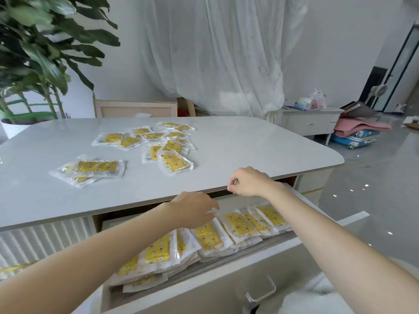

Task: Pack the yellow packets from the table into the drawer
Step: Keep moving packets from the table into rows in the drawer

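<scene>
Packets (174,163) in yellow wrapping lie scattered on the table (249,141), and more stand in a row inside the open drawer (204,291) under the table's front edge. Your left hand (192,209) reaches below that edge, its fingers pinching the clear top of a drawer packet (208,236). Your right hand (249,182) hovers at the table's edge with its fingers curled in. I cannot tell whether they pinch anything.

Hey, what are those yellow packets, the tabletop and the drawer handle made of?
Yellow packets: likely clear plastic film, glossy and crinkled, yellow contents showing through. Tabletop: pale stone-like slab, maybe marble or sintered stone, smooth with soft sheen. Drawer handle: probably polished metal, shiny.
</scene>
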`<action>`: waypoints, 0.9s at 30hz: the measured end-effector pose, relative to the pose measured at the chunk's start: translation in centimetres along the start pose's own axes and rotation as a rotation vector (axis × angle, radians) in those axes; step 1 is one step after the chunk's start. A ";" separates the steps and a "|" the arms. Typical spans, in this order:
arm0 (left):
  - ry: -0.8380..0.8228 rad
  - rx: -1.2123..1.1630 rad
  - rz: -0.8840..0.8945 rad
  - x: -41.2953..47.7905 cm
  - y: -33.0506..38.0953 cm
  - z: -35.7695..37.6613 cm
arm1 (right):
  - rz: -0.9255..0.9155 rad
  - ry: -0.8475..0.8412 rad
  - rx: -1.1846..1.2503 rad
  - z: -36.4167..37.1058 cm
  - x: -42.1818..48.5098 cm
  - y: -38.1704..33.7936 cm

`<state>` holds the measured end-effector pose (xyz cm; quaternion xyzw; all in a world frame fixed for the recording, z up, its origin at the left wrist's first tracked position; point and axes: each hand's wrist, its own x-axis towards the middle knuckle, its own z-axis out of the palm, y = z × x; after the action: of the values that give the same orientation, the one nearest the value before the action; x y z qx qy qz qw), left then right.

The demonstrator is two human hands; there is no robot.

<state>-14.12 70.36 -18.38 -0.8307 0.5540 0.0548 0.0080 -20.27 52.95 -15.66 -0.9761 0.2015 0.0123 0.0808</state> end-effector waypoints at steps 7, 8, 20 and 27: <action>0.174 -0.073 -0.158 -4.6 -5.5 -3.8 | 0.031 0.181 0.173 -0.7 2.9 -4.7; 0.197 -0.073 -0.188 -4.9 -6.6 -4.1 | 0.018 0.164 0.223 -0.6 3.8 -5.6; 0.134 -0.020 -0.674 -7.6 -20.3 -3.3 | -0.142 -0.011 0.116 3.7 9.9 -13.4; 0.063 -0.085 -0.699 -8.3 -24.3 -3.0 | -0.301 0.079 0.257 2.8 10.5 -14.8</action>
<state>5.38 87.13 -15.73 -0.9709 0.2336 0.0460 -0.0256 -4.73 62.68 -16.80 -0.9766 0.0565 -0.0638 0.1976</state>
